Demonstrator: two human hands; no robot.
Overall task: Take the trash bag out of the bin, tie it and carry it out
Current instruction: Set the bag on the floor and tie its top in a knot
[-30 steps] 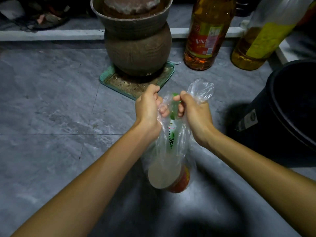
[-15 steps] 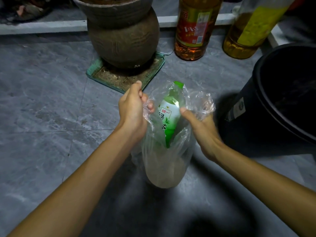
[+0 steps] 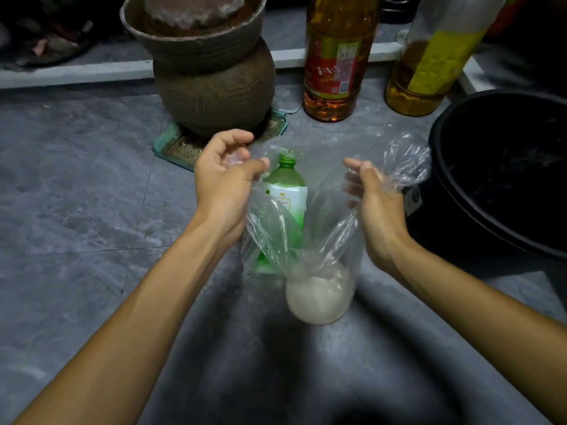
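A clear plastic trash bag (image 3: pixel 325 240) hangs between my hands above the grey floor, outside the bin. Inside it a green bottle (image 3: pixel 287 191) stands nearly upright, and a pale round lump (image 3: pixel 319 297) fills the bottom. My left hand (image 3: pixel 225 179) pinches the bag's left rim between thumb and fingers. My right hand (image 3: pixel 372 204) grips the right rim, with crumpled plastic bunched behind its fingers. The bag's mouth is spread wide open between the hands. The black bin (image 3: pixel 503 179) stands at the right, its inside dark.
A brown clay pot (image 3: pixel 211 75) sits on a green tray (image 3: pixel 171 145) straight ahead. Two oil bottles (image 3: pixel 336 62) (image 3: pixel 429 62) stand behind the bag, near a white ledge (image 3: pixel 70 73). Grey tile floor (image 3: pixel 76 210) stretches to the left.
My hands have moved apart, pulling the bag's mouth from bunched together to wide open. The bottle inside now stands more upright.
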